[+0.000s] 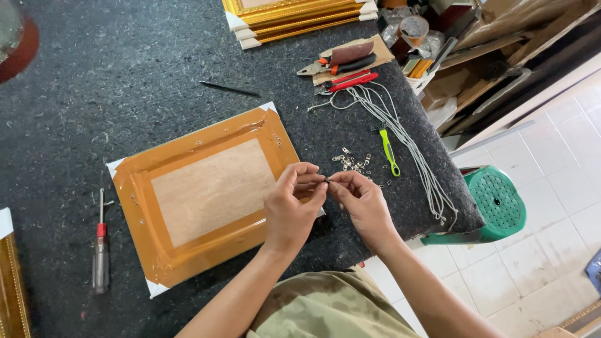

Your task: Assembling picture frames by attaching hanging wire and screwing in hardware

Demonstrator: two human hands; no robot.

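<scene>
One small dark metal piece [327,180] is pinched between the fingertips of the left hand [291,209] and right hand [363,203], fingers clamped together on it, above the taped frame back [200,194] on the bench [113,81]. Loose metal hangers [352,163] lie just beyond.

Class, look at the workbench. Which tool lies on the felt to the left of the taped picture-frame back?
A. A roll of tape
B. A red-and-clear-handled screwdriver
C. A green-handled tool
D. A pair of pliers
B: the screwdriver lies alone left of the frame back; the other items sit to its right or beyond.
</scene>
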